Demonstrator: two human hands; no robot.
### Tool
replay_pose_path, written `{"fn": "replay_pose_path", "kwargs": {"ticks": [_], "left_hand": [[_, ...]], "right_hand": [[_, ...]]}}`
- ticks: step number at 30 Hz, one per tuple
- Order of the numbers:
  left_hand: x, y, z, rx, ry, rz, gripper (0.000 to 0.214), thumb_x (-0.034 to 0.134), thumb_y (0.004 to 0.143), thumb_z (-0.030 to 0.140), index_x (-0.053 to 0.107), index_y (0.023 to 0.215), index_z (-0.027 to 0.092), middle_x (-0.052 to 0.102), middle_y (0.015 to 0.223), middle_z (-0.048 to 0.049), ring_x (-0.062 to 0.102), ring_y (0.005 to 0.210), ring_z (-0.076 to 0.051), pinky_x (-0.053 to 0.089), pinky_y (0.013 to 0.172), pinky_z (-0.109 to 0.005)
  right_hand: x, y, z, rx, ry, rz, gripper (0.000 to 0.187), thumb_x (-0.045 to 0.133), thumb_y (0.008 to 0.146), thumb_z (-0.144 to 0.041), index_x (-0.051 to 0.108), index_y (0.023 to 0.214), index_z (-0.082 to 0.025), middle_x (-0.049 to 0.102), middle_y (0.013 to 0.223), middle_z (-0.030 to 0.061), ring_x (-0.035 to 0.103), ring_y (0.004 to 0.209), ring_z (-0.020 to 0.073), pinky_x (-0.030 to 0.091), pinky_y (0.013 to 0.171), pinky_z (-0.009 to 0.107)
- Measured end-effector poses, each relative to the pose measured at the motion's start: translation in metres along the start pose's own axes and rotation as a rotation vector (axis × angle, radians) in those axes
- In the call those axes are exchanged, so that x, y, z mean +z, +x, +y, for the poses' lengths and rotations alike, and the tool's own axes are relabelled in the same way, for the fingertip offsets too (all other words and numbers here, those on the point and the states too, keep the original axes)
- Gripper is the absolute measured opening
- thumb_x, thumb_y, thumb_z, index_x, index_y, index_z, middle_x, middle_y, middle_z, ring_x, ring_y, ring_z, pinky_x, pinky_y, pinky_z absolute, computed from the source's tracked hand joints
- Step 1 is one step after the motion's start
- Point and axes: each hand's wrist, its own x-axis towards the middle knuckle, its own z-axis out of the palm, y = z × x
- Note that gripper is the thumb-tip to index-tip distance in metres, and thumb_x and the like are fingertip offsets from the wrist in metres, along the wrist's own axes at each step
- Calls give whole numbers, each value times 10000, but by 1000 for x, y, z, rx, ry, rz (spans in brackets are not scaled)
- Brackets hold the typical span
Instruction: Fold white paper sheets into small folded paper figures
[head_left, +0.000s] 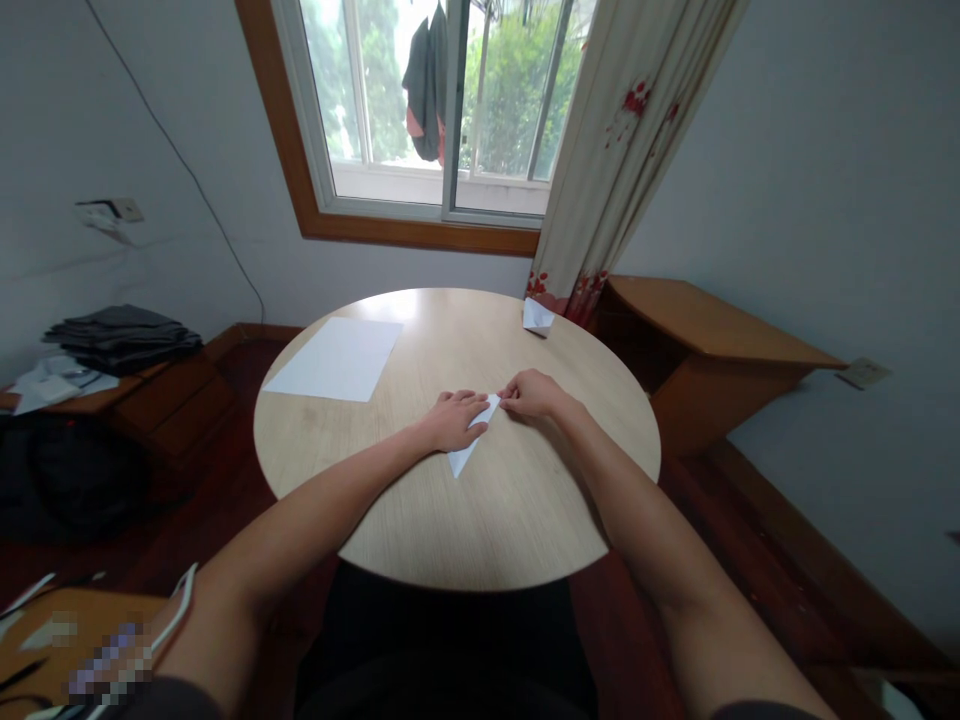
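Note:
A small folded white paper [466, 452], pointed at its near end, lies in the middle of the round wooden table [525, 520]. My left hand [453, 419] lies flat on top of it, fingers stretched out and pressing it down. My right hand [531, 395] is closed in a pinch on the paper's far corner, just right of my left fingertips.
A flat white sheet [337, 358] lies at the table's far left. A small folded paper piece [538, 317] sits at the far edge near the curtain [622, 150]. Low wooden cabinets stand left and right, folded dark clothes [120, 338] on the left one.

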Motion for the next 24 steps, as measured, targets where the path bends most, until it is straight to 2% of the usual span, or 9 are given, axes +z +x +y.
{"fn": "replay_pose_path", "kwargs": {"ticks": [3,9,12,15,16,18,20,21,24], "left_hand": [[0,0,0,-3,2,4,512,333,922,439,407,1378,219,411,1458,-78,351,1324,-286,292,1040,-507],[5,0,-1,9,-69,47,487,306,941,428,415,1378,241,425,1451,-66,360,1325,-279,284,1046,-522],[2,1,-4,-8,-211,98,469,287,953,383,415,1384,250,470,1416,-54,387,1312,-239,281,1073,-490],[-7,-1,-16,-61,-451,127,489,276,960,392,435,1382,202,483,1404,-79,427,1292,-186,291,1102,-392],[-11,-3,-21,-52,-526,98,504,302,954,420,446,1377,188,472,1413,-89,428,1295,-183,290,1107,-375],[-19,-9,-34,42,-600,2,569,482,882,476,438,1385,214,416,1456,-86,400,1324,-194,299,1106,-364],[-23,-14,-44,92,-541,-53,751,710,707,480,451,1374,251,337,1501,-95,342,1364,-244,287,1109,-403],[-24,-16,-47,100,-471,-93,821,766,634,488,465,1363,259,327,1504,-107,306,1380,-274,260,1116,-437],[-24,-19,-47,78,-307,-163,857,760,620,533,451,1372,264,288,1518,-126,228,1406,-315,187,1125,-490]], "right_hand": [[0,-1,-5,15,-49,25,226,633,753,-378,762,854,-224,743,898,65,651,803,183,403,636,228],[13,-3,-7,-56,-15,209,276,541,844,-397,731,910,-208,728,915,66,629,816,177,398,653,245],[19,-1,-7,-86,-4,240,242,541,852,-353,718,932,-208,708,972,58,615,861,174,397,662,242],[23,2,-4,-93,4,226,217,558,842,-317,715,942,-204,682,1004,60,605,851,166,393,648,238],[24,3,-3,-90,11,220,213,558,844,-309,715,942,-204,675,1004,61,603,842,163,392,646,237],[25,4,-1,-88,27,210,205,553,850,-299,714,934,-204,662,1002,62,598,828,157,389,645,236],[26,4,2,-88,41,211,193,553,852,-293,711,918,-203,653,996,61,593,816,152,385,639,235],[26,4,3,-86,47,213,187,555,850,-291,709,909,-202,649,991,59,590,807,149,383,635,235],[26,3,4,-76,63,217,176,561,842,-286,700,895,-192,638,978,58,581,781,142,383,630,232]]}}
